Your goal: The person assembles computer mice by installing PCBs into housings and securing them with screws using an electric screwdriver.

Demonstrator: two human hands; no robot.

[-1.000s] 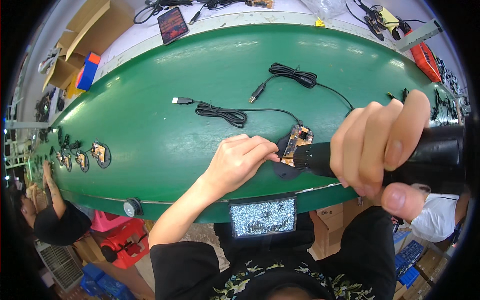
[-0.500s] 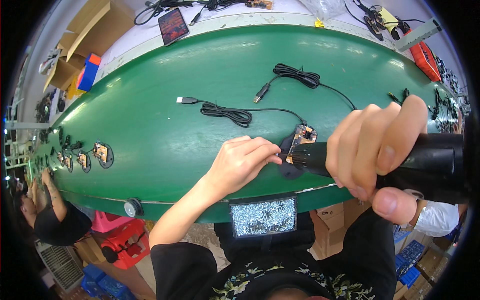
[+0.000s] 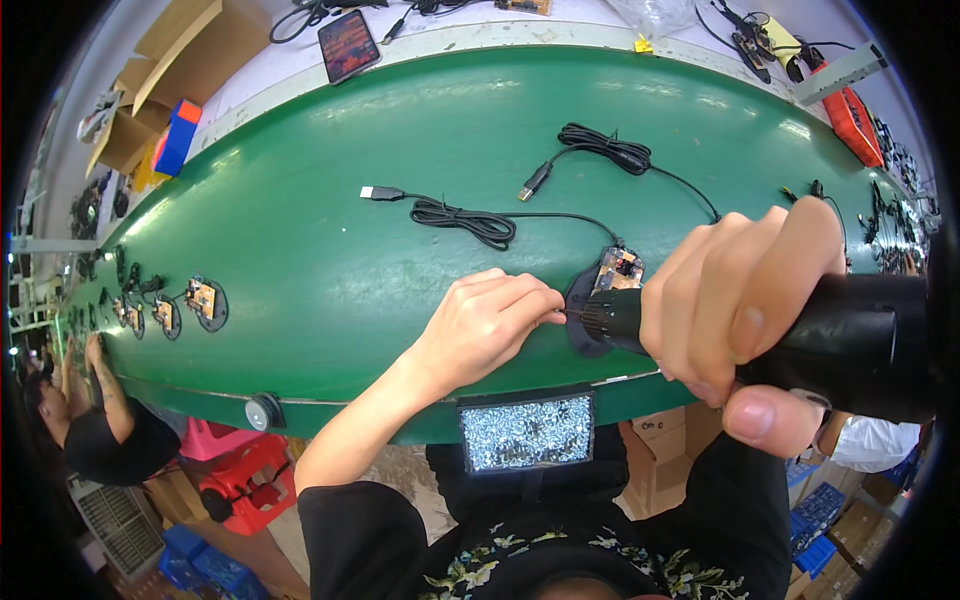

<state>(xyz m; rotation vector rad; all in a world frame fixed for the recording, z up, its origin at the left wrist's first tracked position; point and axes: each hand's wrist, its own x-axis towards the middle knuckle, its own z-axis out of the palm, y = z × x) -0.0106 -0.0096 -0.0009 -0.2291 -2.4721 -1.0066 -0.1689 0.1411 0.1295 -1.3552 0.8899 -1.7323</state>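
Observation:
My right hand (image 3: 745, 310) wraps around a black cylindrical power screwdriver (image 3: 840, 335), which lies level with its nose to the left. At its thin bit, the thumb and fingertips of my left hand (image 3: 495, 318) are pinched together. What they hold, if anything, is too small to make out. Just beneath, partly covered by the screwdriver, is a black mouse base (image 3: 580, 290) carrying a circuit board (image 3: 622, 268). From it a coiled black cable (image 3: 465, 220) runs left to a USB plug (image 3: 382, 193). Another coiled cable (image 3: 605, 148) lies farther back, its lead passing behind my right hand.
Several mouse bases with boards (image 3: 205, 303) rest on the green work surface (image 3: 330, 270) at left. A phone (image 3: 349, 47) lies on the back ledge, near cardboard boxes (image 3: 185, 65). A small screen (image 3: 528, 432) sits at the near edge. Another person (image 3: 105, 425) works at far left.
The mouse base and both cables appear slightly farther right. My right hand and the screwdriver have shifted a little left and down. My left hand keeps its pinch near the bit.

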